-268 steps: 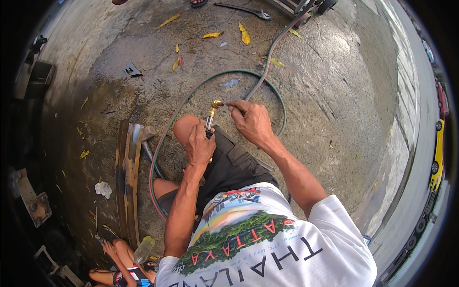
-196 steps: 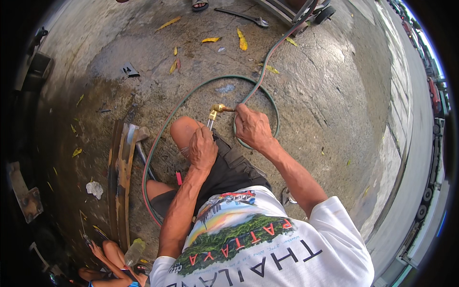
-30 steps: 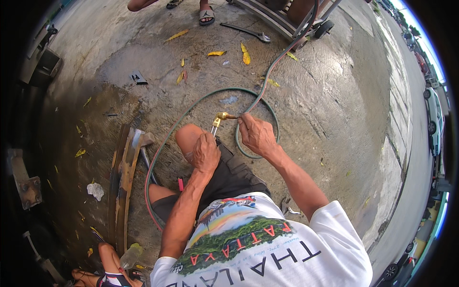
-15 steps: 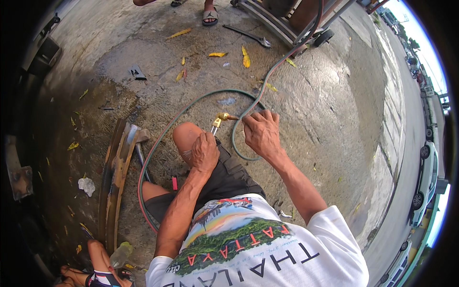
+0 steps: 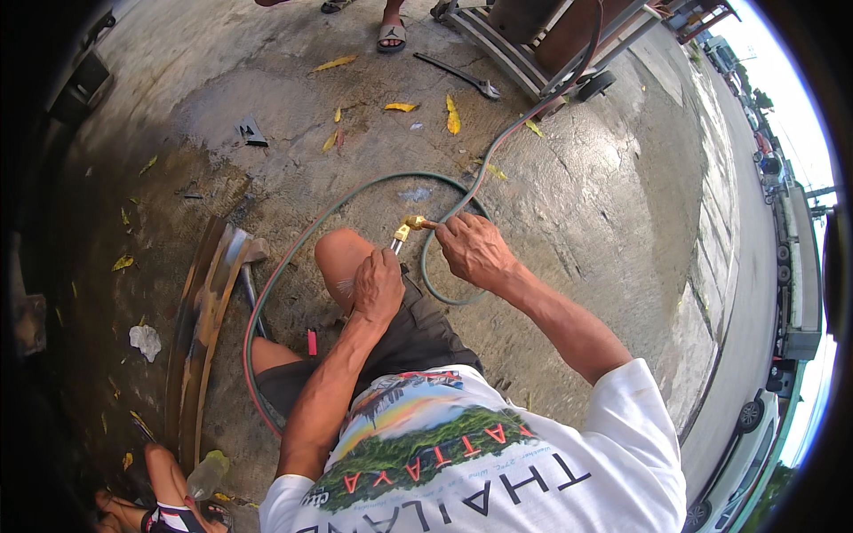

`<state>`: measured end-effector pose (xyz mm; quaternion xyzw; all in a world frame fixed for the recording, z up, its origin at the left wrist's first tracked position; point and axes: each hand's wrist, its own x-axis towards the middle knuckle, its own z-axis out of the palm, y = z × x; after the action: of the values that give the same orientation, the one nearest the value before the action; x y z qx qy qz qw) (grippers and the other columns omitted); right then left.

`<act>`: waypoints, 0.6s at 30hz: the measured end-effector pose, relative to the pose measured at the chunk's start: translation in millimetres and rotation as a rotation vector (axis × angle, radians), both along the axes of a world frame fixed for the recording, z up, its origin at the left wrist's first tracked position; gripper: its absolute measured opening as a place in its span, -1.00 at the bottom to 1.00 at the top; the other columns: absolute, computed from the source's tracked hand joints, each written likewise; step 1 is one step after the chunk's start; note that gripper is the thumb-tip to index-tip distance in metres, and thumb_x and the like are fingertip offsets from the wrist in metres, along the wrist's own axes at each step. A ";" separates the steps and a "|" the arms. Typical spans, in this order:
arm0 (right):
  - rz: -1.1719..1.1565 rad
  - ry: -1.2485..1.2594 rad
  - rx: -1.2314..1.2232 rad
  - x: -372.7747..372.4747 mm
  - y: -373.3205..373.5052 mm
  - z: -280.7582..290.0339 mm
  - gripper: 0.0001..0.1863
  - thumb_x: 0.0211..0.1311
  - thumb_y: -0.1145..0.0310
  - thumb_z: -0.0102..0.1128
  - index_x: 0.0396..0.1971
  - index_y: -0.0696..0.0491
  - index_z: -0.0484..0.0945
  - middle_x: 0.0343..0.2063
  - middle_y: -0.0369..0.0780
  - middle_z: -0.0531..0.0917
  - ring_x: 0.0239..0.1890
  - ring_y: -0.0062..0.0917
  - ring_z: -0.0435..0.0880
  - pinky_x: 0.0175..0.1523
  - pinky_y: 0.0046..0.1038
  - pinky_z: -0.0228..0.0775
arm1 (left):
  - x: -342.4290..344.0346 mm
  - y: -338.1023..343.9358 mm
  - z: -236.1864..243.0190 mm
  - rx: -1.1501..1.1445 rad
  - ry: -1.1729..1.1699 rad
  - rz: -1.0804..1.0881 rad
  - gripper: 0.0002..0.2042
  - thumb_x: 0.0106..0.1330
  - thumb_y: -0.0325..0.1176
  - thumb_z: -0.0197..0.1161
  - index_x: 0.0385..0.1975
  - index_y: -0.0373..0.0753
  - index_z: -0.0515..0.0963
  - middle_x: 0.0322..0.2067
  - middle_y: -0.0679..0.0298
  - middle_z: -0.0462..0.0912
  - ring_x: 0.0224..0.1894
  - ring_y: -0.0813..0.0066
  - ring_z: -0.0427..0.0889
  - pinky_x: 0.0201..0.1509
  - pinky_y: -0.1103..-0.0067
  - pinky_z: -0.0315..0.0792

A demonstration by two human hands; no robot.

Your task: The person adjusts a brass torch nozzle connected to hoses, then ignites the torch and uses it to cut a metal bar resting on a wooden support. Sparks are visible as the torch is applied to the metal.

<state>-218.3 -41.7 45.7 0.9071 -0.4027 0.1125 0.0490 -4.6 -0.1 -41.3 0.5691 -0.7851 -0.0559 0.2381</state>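
My left hand [image 5: 378,286] is closed around the metal tubes of a gas cutting torch [image 5: 405,229], just below its brass head. A copper-coloured nozzle points right from the head. My right hand [image 5: 480,252] has its fingers pinched around that nozzle and covers its end. The torch is above my bent left knee. Paired red and green hoses [image 5: 306,233] loop over the ground around my leg; their join to the torch is hidden. A pink lighter-like object [image 5: 312,342] lies by my left thigh.
Left of me lie curved metal strips [image 5: 200,324] and a hammer [image 5: 253,266]. Ahead are an adjustable wrench [image 5: 462,76], a wheeled cart [image 5: 524,67] and a person's sandalled foot [image 5: 391,35]. Another person's leg [image 5: 167,484] is at lower left. A white car [image 5: 733,462] stands at far right.
My right hand has come a little closer to the torch's brass head along the nozzle. My left hand keeps its grip, while the whole view has shifted slightly.
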 end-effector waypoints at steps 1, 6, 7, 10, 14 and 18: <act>0.015 0.011 0.008 -1.0 -3.9 3.2 -0.85 0.19 0.42 0.21 -0.24 0.10 0.54 -0.43 -0.22 0.53 -0.30 -0.36 0.58 -0.19 -0.32 0.45 | -0.3 -2.0 0.9 -0.002 -0.003 0.004 -0.89 0.19 -0.55 0.22 -0.34 -0.34 0.43 -0.36 0.01 0.51 -0.29 0.05 0.61 -0.20 0.25 0.52; -0.030 0.021 0.048 -1.7 -8.5 8.8 -0.88 0.20 0.43 0.20 -0.28 0.09 0.53 -0.46 -0.22 0.57 -0.32 -0.36 0.60 -0.25 -0.31 0.46 | -2.1 -1.1 3.9 0.031 -0.002 0.028 -0.89 0.20 -0.56 0.23 -0.34 -0.35 0.44 -0.37 0.01 0.52 -0.30 0.04 0.62 -0.20 0.24 0.52; -0.053 0.007 0.059 -1.7 -7.4 3.6 -0.88 0.20 0.43 0.20 -0.29 0.09 0.52 -0.46 -0.21 0.57 -0.32 -0.35 0.61 -0.27 -0.30 0.46 | -1.3 -1.1 2.2 0.030 0.004 0.030 -0.89 0.19 -0.56 0.24 -0.34 -0.35 0.44 -0.37 0.00 0.52 -0.30 0.03 0.62 -0.20 0.24 0.52; -0.163 -0.180 0.130 -2.3 -2.1 -3.8 -0.88 0.19 0.43 0.21 -0.31 0.11 0.50 -0.49 -0.16 0.57 -0.36 -0.25 0.64 -0.32 -0.19 0.48 | -1.6 -2.8 -1.7 0.037 0.021 0.033 -0.88 0.19 -0.57 0.24 -0.34 -0.35 0.45 -0.36 0.00 0.53 -0.29 0.03 0.62 -0.19 0.23 0.53; -0.301 -0.345 0.153 7.5 8.4 -16.7 -0.88 0.19 0.43 0.20 -0.34 0.09 0.43 -0.51 -0.14 0.56 -0.40 -0.18 0.64 -0.33 -0.14 0.48 | -4.0 -3.0 0.1 0.055 0.030 0.033 -0.86 0.16 -0.59 0.26 -0.34 -0.36 0.44 -0.35 -0.01 0.53 -0.28 0.00 0.62 -0.18 0.22 0.52; -0.316 -0.421 0.099 5.7 4.4 -32.8 -0.85 0.21 0.41 0.20 -0.34 0.07 0.40 -0.52 -0.13 0.56 -0.41 -0.16 0.64 -0.32 -0.14 0.47 | -4.3 -3.0 4.1 0.085 0.042 0.058 -0.83 0.11 -0.60 0.27 -0.33 -0.37 0.44 -0.33 -0.04 0.53 -0.25 -0.03 0.62 -0.17 0.21 0.52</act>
<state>-212.5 -37.3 12.9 0.7908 -0.5457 0.2698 -0.0633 -8.9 -3.1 -37.2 0.6000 -0.7599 -0.0941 0.2317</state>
